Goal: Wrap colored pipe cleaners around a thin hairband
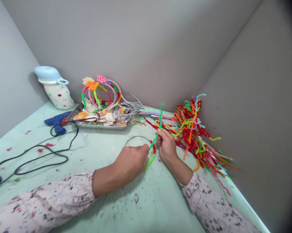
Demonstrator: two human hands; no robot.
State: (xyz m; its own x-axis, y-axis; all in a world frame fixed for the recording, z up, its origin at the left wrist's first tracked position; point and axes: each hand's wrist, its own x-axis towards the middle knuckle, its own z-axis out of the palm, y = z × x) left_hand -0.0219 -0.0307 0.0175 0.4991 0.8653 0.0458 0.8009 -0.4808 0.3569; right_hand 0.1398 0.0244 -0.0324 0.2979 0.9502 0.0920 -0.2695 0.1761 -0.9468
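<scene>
Left hand (132, 158) holds a wire hoop (133, 137) (partly wrapped); right hand (166, 145) pinches a green pipe cleaner (160, 116).

Black cable (39, 152) crosses left; pipe-cleaner pile (191, 126) blocks right.

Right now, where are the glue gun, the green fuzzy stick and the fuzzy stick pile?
glue gun (55, 121), head view, its blue body
green fuzzy stick (160, 114), head view, free upper end
fuzzy stick pile (189, 124), head view, tangled middle
</scene>
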